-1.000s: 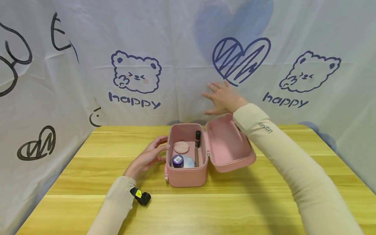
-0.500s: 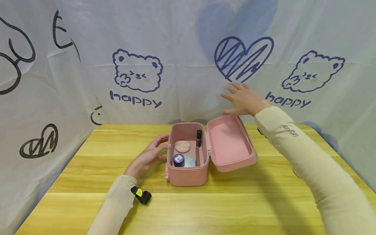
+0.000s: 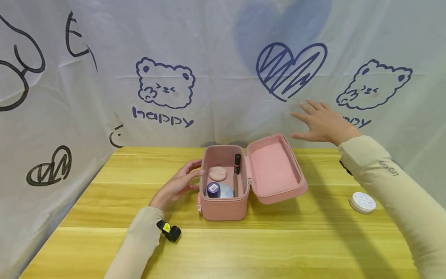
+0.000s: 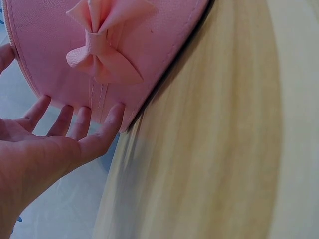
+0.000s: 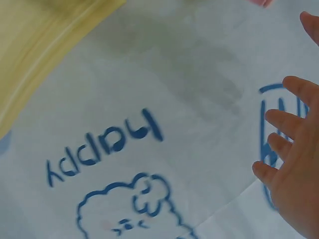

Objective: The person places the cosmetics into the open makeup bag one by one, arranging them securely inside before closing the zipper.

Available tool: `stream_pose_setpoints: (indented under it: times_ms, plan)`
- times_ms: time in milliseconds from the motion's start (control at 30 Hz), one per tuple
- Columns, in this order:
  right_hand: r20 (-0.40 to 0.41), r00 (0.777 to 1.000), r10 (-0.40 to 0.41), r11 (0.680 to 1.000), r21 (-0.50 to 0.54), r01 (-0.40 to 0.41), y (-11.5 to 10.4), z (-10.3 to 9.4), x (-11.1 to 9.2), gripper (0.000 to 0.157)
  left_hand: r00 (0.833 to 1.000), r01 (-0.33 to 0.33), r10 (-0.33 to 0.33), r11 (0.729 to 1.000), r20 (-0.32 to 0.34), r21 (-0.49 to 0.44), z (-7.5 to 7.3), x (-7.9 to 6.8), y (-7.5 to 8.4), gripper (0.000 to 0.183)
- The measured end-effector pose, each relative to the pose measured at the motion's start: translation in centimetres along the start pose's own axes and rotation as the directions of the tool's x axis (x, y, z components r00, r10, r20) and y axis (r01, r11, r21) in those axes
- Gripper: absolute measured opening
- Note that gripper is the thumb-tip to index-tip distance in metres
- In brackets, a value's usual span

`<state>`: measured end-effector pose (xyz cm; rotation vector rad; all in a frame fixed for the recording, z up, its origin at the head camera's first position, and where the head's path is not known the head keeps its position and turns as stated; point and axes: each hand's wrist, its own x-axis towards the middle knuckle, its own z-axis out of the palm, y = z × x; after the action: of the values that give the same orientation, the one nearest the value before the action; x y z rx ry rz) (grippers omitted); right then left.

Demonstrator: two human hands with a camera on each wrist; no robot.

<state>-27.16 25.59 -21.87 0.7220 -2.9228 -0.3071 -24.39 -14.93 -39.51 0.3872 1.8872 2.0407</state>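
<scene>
A pink cosmetic case (image 3: 224, 211) stands on the table with its lid (image 3: 275, 168) swung open to the right. Inside lie a powder puff (image 3: 217, 174), a purple-lidded jar (image 3: 213, 190), a pale blue round item (image 3: 226, 191), a black tube (image 3: 237, 163) and a slim brown stick (image 3: 235, 185). My left hand (image 3: 177, 185) rests its fingertips against the case's left side, thumb at the rim. In the left wrist view those fingers touch the wall below a pink bow (image 4: 97, 45). My right hand (image 3: 324, 122) hangs in the air beyond the lid, fingers spread, holding nothing.
A round white container (image 3: 362, 202) sits on the wooden table (image 3: 271, 248) at the right, beside my right sleeve. A printed white cloth (image 3: 223, 104) hangs behind the table's back edge and along the left. The lid juts out to the right of the case.
My right hand has moved right, away from the lid, with its fingers spread. The round white container has come into view from behind the right sleeve. My left hand stays at the case.
</scene>
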Motion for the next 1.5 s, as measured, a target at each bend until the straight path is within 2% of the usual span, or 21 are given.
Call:
stream_pose_setpoints:
  times_ms: [200, 333, 633, 1033, 1133, 1300, 1500]
  plan:
    - [0.018, 0.999, 0.047, 0.998, 0.042, -0.047, 1.5, 0.5, -1.4, 0.079, 1.000, 0.008, -0.008, 1.000, -0.010, -0.008, -0.2, 0.0, 0.1, 0.059]
    - [0.006, 0.999, 0.044, 0.997, 0.058, -0.045, 2.1, 0.6, -2.2, 0.080, 1.000, 0.015, -0.015, 1.000, -0.018, -0.009, -0.3, -0.1, 0.0, 0.058]
    - [0.010, 0.998, 0.069, 0.982, 0.175, -0.069, 2.9, 1.6, -5.0, 0.081, 0.999, 0.026, -0.026, 1.000, -0.021, -0.007, -0.5, -0.3, -0.1, 0.060]
    - [-0.017, 0.997, 0.069, 0.974, 0.218, -0.064, 4.0, 3.1, -7.7, 0.080, 0.999, 0.033, -0.033, 0.999, -0.026, -0.003, -0.6, -0.3, -0.2, 0.060]
    - [-0.019, 0.996, 0.086, 0.961, 0.264, -0.078, 4.3, 3.5, -8.5, 0.079, 0.999, 0.036, -0.036, 0.999, -0.026, -0.002, -0.6, -0.3, -0.1, 0.060]
    - [-0.027, 0.989, 0.144, 0.920, 0.371, -0.124, 4.9, 4.2, -9.8, 0.078, 0.999, 0.034, -0.034, 0.999, -0.024, -0.008, -0.4, -0.1, 0.1, 0.060]
    - [-0.019, 0.982, 0.187, 0.888, 0.432, -0.160, 4.9, 4.7, -11.2, 0.080, 0.999, 0.033, -0.033, 0.999, -0.023, -0.004, -0.2, 0.0, 0.0, 0.060]
